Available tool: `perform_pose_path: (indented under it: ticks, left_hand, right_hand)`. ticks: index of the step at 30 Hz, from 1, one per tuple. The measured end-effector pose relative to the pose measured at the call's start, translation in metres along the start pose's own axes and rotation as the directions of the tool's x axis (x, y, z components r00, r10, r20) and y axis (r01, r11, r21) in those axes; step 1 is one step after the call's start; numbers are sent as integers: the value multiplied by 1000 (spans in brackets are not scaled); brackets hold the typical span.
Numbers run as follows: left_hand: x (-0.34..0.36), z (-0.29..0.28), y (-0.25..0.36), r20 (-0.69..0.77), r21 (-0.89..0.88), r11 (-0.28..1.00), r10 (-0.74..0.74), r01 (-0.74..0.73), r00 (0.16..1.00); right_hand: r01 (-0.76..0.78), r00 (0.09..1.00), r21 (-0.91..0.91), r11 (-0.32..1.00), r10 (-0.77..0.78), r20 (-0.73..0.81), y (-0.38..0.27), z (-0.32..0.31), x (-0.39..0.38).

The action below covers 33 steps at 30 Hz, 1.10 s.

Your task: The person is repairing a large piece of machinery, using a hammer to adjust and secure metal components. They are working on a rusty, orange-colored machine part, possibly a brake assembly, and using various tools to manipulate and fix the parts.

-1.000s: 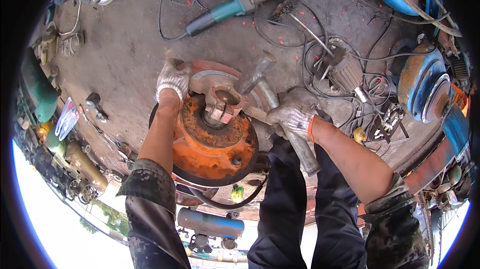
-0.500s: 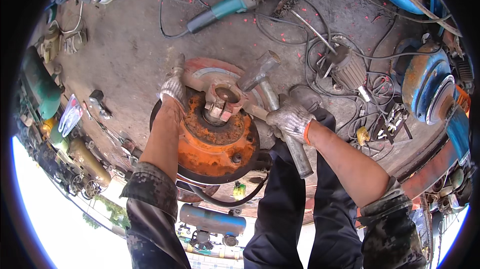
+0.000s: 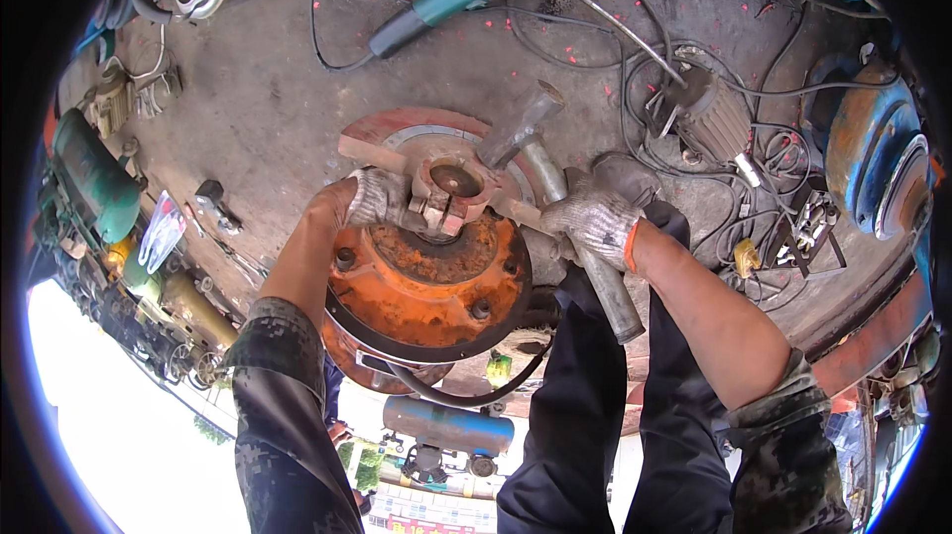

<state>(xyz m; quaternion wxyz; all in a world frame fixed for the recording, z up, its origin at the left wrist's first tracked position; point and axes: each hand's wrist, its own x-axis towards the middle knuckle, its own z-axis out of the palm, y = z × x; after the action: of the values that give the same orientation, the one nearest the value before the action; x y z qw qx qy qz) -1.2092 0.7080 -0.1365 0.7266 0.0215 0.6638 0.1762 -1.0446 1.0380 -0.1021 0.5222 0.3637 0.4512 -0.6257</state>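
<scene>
An orange, rust-stained round machine housing (image 3: pixel 426 301) stands before me. Above its middle sits a red split clamp ring (image 3: pixel 454 180) with a slit and flat arms at its sides. My left hand (image 3: pixel 382 201), in a whitish knit glove, has its fingers closed against the left side of the clamp, below its left arm. My gloved right hand (image 3: pixel 593 217) is wrapped round the metal handle of a hammer (image 3: pixel 610 294). The hammer's head rests near the clamp, to its upper right. The clamp's right arm runs up to my right hand; whether I grip it too is hidden.
A teal grinder (image 3: pixel 446 0) lies on the floor (image 3: pixel 238 88) at the far side. Black cables coil round a grey motor (image 3: pixel 709 113) at right, near a blue rusty round housing (image 3: pixel 873 152). A green tank (image 3: pixel 94 172) lies at left. A curved red-edged plate (image 3: pixel 397 122) lies behind the clamp.
My left hand has moved from the outer end of the clamp's left arm in to the clamp's side. My right hand stays on the hammer. The whole view has shifted slightly.
</scene>
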Motion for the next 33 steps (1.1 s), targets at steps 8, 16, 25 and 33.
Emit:
perform_pose_path:
  ticks: [8,16,25,33]
  left_hand:
    - [31,-22,-105,-134,-791,611,-226,34,965]
    - [28,-14,5,173,348,924,105,-161,979]
    - [38,-6,-91,-158,-909,412,-200,-64,967]
    - [67,-13,-92,-91,-28,999,-38,36,995]
  right_hand:
    - [35,999,62,997,-34,-15,10,2,13]
    - [54,998,148,987,-52,-19,21,-1,18]
    - [248,965,-190,950,-259,-36,-7,-9,1]
    - [119,989,-317,941,-140,-45,-26,-4,13]
